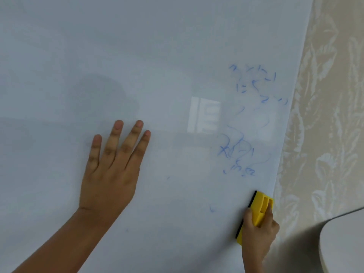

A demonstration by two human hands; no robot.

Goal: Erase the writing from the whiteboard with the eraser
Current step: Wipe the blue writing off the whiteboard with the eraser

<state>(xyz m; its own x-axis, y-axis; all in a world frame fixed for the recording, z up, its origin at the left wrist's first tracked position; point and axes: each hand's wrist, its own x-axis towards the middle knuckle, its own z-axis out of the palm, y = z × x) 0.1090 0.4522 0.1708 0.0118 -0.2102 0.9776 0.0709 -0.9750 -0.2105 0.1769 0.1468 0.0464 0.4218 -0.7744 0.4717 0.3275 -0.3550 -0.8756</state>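
Two hands meet the whiteboard: left hand flat and open, right hand clasping the yellow eraser below smeared blue writing; firm overlapping upward strokes should clear it.

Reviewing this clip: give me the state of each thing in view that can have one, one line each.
Whiteboard: mostly wiped, glossy.
Writing: blue, partly smeared, still there near the right edge.
Stray mark: small, blue, not erased.
Eraser: yellow, held, pad side against the board.
Right hand: gripping the eraser.
Left hand: flat on the board, fingers spread.
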